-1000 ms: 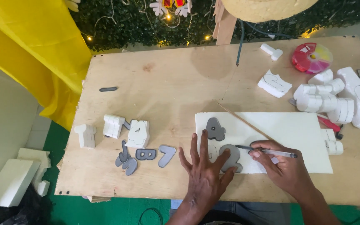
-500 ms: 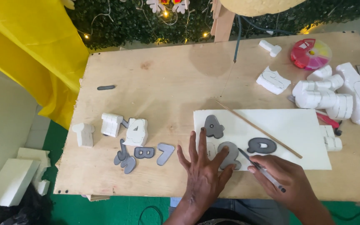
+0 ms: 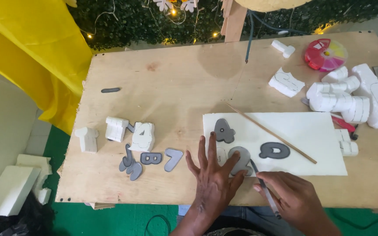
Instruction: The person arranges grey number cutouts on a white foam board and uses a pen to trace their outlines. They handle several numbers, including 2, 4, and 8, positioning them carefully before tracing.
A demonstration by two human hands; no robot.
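My left hand (image 3: 213, 177) lies flat with spread fingers on the near left corner of a white foam sheet (image 3: 311, 133), pinning a grey cut-out shape (image 3: 240, 158) under its fingertips. My right hand (image 3: 292, 199) grips a thin pen-like tool (image 3: 265, 190) whose tip touches the sheet at the edge of that shape. Two more grey cut-outs rest on the sheet: one (image 3: 224, 130) near its far left and a rounded one (image 3: 274, 150) in the middle. A thin wooden stick (image 3: 271, 133) lies diagonally across the sheet.
Everything rests on a plywood table (image 3: 176, 83). Left of my hand lie several grey cut-outs (image 3: 150, 158) and white foam blocks (image 3: 117, 129). A pile of carved foam pieces (image 3: 351, 96) and a round red and yellow case (image 3: 325, 54) occupy the far right. Yellow cloth (image 3: 36, 48) hangs at left.
My right hand has drawn the tool back from the sheet's middle to its near edge, uncovering the rounded grey cut-out. My left hand stayed pressed on the shape.
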